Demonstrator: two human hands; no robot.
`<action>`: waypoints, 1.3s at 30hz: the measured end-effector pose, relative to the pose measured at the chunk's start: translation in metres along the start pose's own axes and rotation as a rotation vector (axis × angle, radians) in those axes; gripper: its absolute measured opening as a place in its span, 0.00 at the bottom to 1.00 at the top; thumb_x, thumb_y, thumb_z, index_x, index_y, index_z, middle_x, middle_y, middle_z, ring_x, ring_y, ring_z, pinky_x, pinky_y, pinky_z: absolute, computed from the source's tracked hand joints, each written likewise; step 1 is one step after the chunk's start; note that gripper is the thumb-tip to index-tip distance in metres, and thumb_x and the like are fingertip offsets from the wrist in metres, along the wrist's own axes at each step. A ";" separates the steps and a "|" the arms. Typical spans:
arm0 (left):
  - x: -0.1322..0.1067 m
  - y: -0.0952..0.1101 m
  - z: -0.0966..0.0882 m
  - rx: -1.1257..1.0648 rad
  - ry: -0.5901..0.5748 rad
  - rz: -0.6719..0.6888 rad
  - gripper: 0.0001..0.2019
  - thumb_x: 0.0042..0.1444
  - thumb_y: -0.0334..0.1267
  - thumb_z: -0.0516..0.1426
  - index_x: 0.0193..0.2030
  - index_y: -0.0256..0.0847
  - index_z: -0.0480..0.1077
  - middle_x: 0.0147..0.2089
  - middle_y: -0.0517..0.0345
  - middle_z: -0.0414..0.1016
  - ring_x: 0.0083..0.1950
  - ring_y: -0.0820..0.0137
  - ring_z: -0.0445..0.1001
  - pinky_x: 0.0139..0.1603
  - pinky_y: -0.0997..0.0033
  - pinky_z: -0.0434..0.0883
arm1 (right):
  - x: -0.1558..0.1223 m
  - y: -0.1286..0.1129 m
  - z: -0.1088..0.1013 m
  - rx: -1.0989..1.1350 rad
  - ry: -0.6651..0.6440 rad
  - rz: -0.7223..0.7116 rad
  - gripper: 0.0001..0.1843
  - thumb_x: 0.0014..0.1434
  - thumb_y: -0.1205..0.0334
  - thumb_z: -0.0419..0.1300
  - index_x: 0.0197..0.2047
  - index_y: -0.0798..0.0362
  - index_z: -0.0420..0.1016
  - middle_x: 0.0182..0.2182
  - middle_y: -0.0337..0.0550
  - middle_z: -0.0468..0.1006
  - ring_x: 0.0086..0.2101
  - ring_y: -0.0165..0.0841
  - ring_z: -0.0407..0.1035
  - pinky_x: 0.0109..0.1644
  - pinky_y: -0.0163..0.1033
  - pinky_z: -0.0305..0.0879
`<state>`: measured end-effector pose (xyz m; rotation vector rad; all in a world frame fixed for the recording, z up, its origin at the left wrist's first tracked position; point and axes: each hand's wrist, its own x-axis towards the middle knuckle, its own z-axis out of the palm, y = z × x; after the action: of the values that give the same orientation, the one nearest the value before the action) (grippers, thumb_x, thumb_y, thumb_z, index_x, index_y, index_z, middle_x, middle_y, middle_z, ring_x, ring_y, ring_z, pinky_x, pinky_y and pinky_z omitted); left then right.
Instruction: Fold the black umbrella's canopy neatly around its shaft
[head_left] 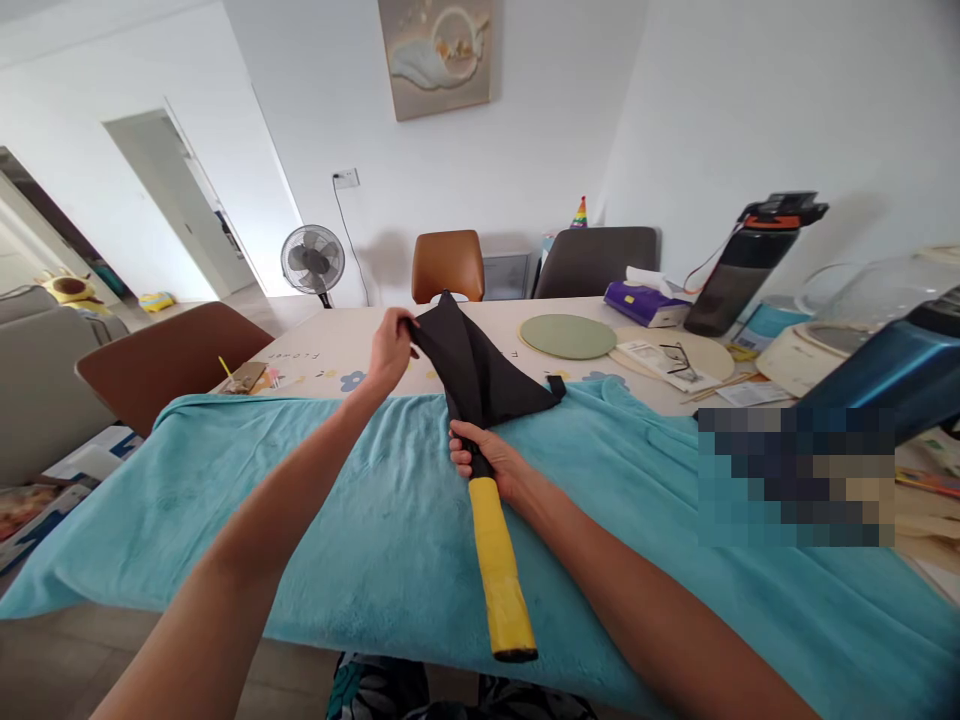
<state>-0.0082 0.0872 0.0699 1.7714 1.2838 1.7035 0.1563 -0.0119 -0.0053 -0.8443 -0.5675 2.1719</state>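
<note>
Over the teal blanket (360, 540) on the table (337, 342), the right hand (491, 455) is wrapped around the black neck (481, 465) just above a yellow handle (501, 570), where some black fabric (491, 370) fans out. The left hand (392, 348), well apart from it, seems to be pinching a fabric corner, though its fingertips are kinda hard to make out.

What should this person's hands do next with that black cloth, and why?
Perhaps the left hand should fold the corner it pinches inward across the black cloth: the cloth fans out to both sides, while the right hand grips its narrow end just above the yellow handle.
</note>
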 end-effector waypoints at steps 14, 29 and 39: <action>-0.060 -0.066 -0.044 -0.065 0.126 -0.249 0.10 0.49 0.28 0.45 0.35 0.39 0.64 0.33 0.60 0.67 0.28 0.78 0.68 0.20 0.80 0.70 | -0.002 -0.004 -0.002 0.092 -0.050 0.064 0.14 0.59 0.55 0.53 0.28 0.56 0.62 0.19 0.37 0.66 0.16 0.23 0.59 0.15 0.29 0.61; -0.066 -0.076 -0.055 0.062 0.103 -0.203 0.12 0.48 0.27 0.45 0.35 0.40 0.66 0.30 0.60 0.66 0.30 0.75 0.67 0.21 0.80 0.69 | 0.001 -0.001 0.005 0.138 0.073 -0.016 0.02 0.57 0.70 0.55 0.35 0.60 0.66 0.30 0.49 0.76 0.37 0.37 0.75 0.35 0.42 0.76; -0.067 -0.085 -0.062 0.434 -0.034 -0.232 0.09 0.49 0.30 0.48 0.35 0.42 0.66 0.29 0.61 0.69 0.29 0.72 0.68 0.31 0.72 0.67 | -0.006 -0.016 0.013 -0.168 0.248 0.003 0.05 0.52 0.72 0.60 0.27 0.58 0.66 0.17 0.38 0.67 0.15 0.24 0.61 0.11 0.28 0.58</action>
<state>-0.0858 0.0583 -0.0233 1.7722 1.8706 1.3338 0.1576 -0.0081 0.0155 -1.1856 -0.6284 2.0028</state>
